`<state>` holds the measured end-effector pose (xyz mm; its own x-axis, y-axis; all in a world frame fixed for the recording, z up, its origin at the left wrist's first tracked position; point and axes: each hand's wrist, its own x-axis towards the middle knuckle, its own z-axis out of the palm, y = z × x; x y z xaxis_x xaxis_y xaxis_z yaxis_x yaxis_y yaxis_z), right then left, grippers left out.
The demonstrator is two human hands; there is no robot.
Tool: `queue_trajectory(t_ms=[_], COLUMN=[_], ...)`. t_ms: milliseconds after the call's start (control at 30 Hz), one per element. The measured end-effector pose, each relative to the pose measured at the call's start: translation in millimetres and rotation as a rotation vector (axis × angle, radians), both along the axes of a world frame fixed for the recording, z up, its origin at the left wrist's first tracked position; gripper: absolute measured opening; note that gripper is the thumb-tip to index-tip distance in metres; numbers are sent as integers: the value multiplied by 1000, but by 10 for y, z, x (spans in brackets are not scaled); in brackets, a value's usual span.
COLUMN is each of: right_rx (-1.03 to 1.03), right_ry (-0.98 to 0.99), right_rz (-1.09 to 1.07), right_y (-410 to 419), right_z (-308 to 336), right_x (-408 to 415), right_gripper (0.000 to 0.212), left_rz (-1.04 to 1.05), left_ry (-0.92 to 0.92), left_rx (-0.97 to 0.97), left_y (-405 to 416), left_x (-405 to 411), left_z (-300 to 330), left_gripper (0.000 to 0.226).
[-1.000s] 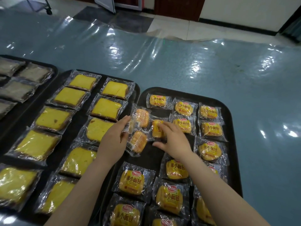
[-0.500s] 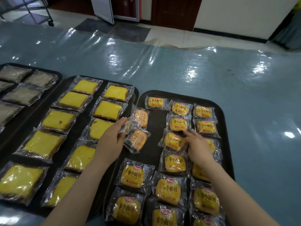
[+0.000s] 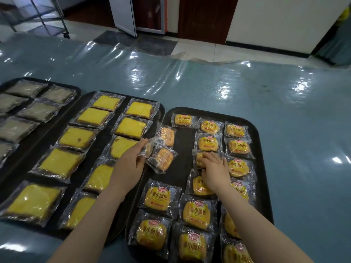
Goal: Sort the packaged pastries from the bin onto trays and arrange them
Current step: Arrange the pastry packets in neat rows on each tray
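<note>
Big blue worktop [image 3: 247, 88] under shiny plastic film, three black trays on it: grey packs far left, yellow cake slices [image 3: 91, 116] in the middle, and the right tray [image 3: 260, 168] filling up with small bun packets [image 3: 209, 127]. Left hand [image 3: 131, 164] is pinching a clump of bun packets [image 3: 161, 149] by their crinkly edge over the tray's left side. Right hand [image 3: 212, 168] lies fingers-down on one packet in the middle column, nudging it by the look of it. These look light, squishy and slippery, so I'd grab the sealed wrapper edge, not the bread.
</note>
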<state>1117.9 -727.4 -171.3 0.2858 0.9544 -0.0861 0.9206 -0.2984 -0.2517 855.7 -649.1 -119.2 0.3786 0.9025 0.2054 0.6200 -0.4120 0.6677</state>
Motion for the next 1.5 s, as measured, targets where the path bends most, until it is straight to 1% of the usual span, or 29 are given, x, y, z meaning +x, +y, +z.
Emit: queue_trajectory(t_ms=[67, 133, 267, 333, 367, 400, 467, 533, 667, 733, 833, 933, 1033, 1100, 1167, 1233, 1367, 1433, 1500], right_rx=[41, 70, 27, 9, 17, 37, 105, 153, 176, 249, 307, 317, 336, 358, 368, 368, 446, 461, 453], right_ry=[16, 63, 256, 275, 256, 230, 220, 326, 603, 716, 869, 899, 954, 995, 993, 978, 1014, 1025, 1038], right_rz=[32, 109, 260, 285, 282, 268, 212, 101, -124, -249, -456, -485, -523, -552, -542, -525, -585, -649, -702], right_y=[3, 71, 296, 379, 412, 437, 471, 477, 435, 375, 261, 130, 19, -41, -87, -115, -115, -97, -78], right_z=[11, 51, 61, 6, -25, -50, -73, -42, 102, 174, 229, 200, 152, 116, 95, 95, 127, 139, 140], right_x=[-90, -266, -801, -999, -1060, -1094, -1107, -1060, -794, -654, -415, -208, -127, -113, -123, -154, -165, -133, -96], right_gripper=[46, 48, 68, 78, 78, 74, 58, 48, 39, 37, 38, 35, 39, 36, 28, 25, 15, 17, 22], left_rz=[12, 28, 49, 70, 85, 97, 102, 83, -36, -121, -209, -282, -374, -398, -422, -463, -542, -589, -606], left_ry=[-4, 0, 1, -1, -5, -15, -34, -43, -70, -17, 121, 267, 489, 599, 641, 657, 725, 752, 742], left_rx=[-3, -1, 1, -18, -38, -60, -76, -68, -112, -67, 30, 56, -1, -34, -59, -72, -10, 15, 33], left_y=[-22, -47, -83, -93, -94, -95, -84, -82, -105, -112, -128, -186, -274, -333, -351, -297, -100, -68, -77], left_x=[-52, -102, -257, -358, -400, -436, -471, -446, -208, -41, 213, 428, 528, 541, 554, 576, 599, 563, 523], left_z=[7, 12, 21, -2, -12, -18, -30, -30, -22, -55, -188, -390, -667, -826, -897, -879, -761, -754, -772], left_gripper=[50, 50, 49, 48, 48, 48, 49, 49, 49, 48, 50, 53, 56, 61, 65, 66, 68, 73, 78])
